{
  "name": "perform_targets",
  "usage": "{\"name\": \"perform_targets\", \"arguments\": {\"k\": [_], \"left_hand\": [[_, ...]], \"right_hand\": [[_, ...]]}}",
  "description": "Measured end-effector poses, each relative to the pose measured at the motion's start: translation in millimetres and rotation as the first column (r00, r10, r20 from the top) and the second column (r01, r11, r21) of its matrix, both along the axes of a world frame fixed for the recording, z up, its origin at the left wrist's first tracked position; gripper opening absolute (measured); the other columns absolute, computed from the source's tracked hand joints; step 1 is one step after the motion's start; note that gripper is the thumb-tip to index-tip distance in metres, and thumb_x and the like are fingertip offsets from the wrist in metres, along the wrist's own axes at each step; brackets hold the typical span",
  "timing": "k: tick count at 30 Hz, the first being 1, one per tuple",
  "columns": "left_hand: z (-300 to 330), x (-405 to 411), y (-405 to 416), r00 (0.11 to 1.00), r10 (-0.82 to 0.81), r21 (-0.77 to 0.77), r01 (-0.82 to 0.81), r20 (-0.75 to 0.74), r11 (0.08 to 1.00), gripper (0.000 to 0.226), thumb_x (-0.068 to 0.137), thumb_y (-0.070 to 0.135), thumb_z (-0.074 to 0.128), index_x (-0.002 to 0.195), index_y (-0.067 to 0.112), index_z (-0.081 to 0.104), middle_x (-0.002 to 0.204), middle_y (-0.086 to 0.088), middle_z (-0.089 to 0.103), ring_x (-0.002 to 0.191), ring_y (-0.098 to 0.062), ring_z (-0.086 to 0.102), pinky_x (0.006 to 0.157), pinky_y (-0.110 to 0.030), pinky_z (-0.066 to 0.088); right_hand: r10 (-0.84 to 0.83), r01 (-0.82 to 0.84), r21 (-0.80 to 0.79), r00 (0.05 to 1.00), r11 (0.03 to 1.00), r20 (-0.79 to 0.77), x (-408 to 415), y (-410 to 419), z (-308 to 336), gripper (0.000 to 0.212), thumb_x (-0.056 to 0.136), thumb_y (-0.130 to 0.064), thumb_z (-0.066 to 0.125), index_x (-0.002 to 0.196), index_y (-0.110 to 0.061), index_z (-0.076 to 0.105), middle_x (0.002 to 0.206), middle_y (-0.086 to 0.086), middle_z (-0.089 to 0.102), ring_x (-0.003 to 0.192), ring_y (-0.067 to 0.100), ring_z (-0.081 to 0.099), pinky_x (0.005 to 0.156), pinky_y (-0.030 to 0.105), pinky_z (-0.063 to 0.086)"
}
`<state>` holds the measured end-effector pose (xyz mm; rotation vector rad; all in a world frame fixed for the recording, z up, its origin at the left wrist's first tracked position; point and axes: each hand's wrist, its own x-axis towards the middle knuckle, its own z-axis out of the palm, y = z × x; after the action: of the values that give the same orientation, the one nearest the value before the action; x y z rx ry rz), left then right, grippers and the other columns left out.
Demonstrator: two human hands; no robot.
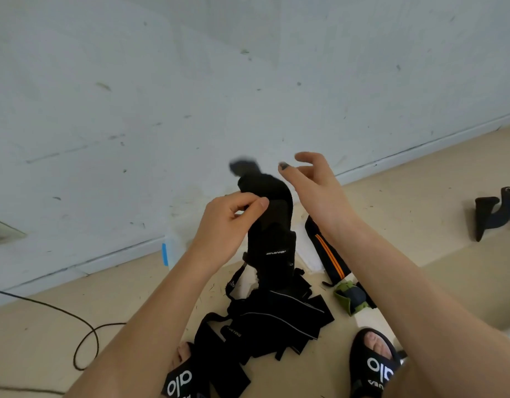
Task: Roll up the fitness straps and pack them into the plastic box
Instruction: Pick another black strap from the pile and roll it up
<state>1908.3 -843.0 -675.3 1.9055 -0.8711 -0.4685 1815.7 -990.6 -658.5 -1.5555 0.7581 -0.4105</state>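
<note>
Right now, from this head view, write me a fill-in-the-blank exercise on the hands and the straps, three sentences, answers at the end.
1. The black strap held up in front of the wall is pinched by the ____ hand.
2. The right hand beside it holds nothing, its fingers ____.
3. The rolled strap on the floor by the right forearm has ____ stripes.

Answers: left; open; orange

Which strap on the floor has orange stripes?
The strap lying under the right hand's forearm, beside the white sheet. The heap near the sandals is plain black, as is the strap the left hand holds.
</note>
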Motion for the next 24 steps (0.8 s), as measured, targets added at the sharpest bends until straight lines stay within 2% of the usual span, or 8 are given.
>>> {"name": "perform_targets", "arguments": {"k": [3,6,8,12,15,18,22,24], "left_hand": [[-0.4,6.0,-1.0,0.994,0.071,-0.057,-0.076,-0.083,0.995,0.031,0.103,0.029,0.059,0.091,0.006,0.075,0.088,-0.019,0.069,0.087,-0.035,0.064,0.085,-0.052,0.055],[0.5,8.9,-0.6,0.983,0.116,-0.096,-0.130,-0.140,0.987,0.029,0.103,0.031,0.060,0.092,0.010,0.077,0.093,-0.023,0.069,0.096,-0.041,0.065,0.093,-0.061,0.054],[1.6,9.6,-0.6,0.976,0.146,-0.106,-0.165,-0.161,0.981,0.028,0.103,0.030,0.060,0.091,0.012,0.078,0.092,-0.020,0.071,0.097,-0.040,0.066,0.094,-0.060,0.054],[6.1,10.7,-0.4,0.957,0.195,-0.116,-0.224,-0.216,0.968,0.025,0.103,0.027,0.061,0.090,0.015,0.079,0.090,-0.012,0.074,0.095,-0.030,0.069,0.095,-0.053,0.057],[8.6,11.2,0.2,0.950,0.205,-0.123,-0.238,-0.235,0.963,0.024,0.103,0.026,0.061,0.092,0.017,0.079,0.089,-0.004,0.076,0.093,-0.023,0.072,0.094,-0.049,0.059],[9.7,11.3,0.2,0.945,0.209,-0.127,-0.246,-0.251,0.961,0.022,0.102,0.027,0.061,0.092,0.018,0.079,0.087,0.002,0.076,0.092,-0.016,0.073,0.094,-0.044,0.060],[10.4,15.6,1.9,0.937,0.212,-0.125,-0.254,-0.278,0.959,0.013,0.100,0.026,0.065,0.098,0.024,0.077,0.095,0.008,0.076,0.098,-0.011,0.071,0.097,-0.044,0.059],[9.2,21.6,5.2,0.931,0.236,-0.121,-0.278,-0.278,0.953,0.015,0.094,0.019,0.072,0.104,0.030,0.074,0.104,0.012,0.074,0.104,-0.010,0.070,0.099,-0.042,0.057]], "right_hand": [[-0.077,0.078,-0.055,0.997,0.995,0.023,-5.1,-0.2,-6.1,0.019,0.096,-0.028,0.067,0.111,-0.016,0.062,0.094,-0.004,0.064,0.086,0.007,0.062,0.079,0.022,0.048],[0.121,-0.123,-0.076,0.992,0.990,-0.031,-4.9,5.0,-10.0,0.003,0.095,-0.020,0.068,0.097,-0.019,0.069,0.087,0.003,0.070,0.075,0.004,0.063,0.074,0.019,0.051],[0.222,-0.229,-0.104,0.972,0.968,-0.070,-4.2,7.9,-12.1,0.008,0.096,-0.017,0.067,0.102,-0.022,0.069,0.095,-0.001,0.073,0.082,0.005,0.069,0.073,0.015,0.051],[0.306,-0.307,-0.114,0.952,0.945,-0.031,-3.6,7.4,-16.6,0.012,0.098,-0.012,0.065,0.109,-0.016,0.067,0.103,0.002,0.076,0.098,0.014,0.072,0.088,0.025,0.058],[0.321,-0.321,-0.109,0.947,0.941,-0.016,-2.4,7.6,-16.3,0.011,0.100,-0.017,0.065,0.100,-0.007,0.066,0.091,0.013,0.071,0.084,0.023,0.069,0.080,0.030,0.054],[0.339,-0.339,-0.107,0.941,0.935,-0.018,-1.6,8.6,-17.5,0.032,0.103,-0.021,0.060,0.088,0.006,0.055,0.073,0.012,0.045,0.069,0.019,0.044,0.066,0.029,0.037],[0.299,-0.299,-0.008,0.952,0.954,0.066,-2.6,5.8,-17.8,0.027,0.104,-0.023,0.059,0.099,0.003,0.066,0.092,0.032,0.060,0.082,0.026,0.059,0.082,0.042,0.050],[0.233,-0.246,0.088,0.963,0.965,0.136,-4.1,2.3,-17.2,0.023,0.105,-0.020,0.058,0.104,0.000,0.071,0.099,0.031,0.066,0.087,0.026,0.065,0.086,0.041,0.054]]}}
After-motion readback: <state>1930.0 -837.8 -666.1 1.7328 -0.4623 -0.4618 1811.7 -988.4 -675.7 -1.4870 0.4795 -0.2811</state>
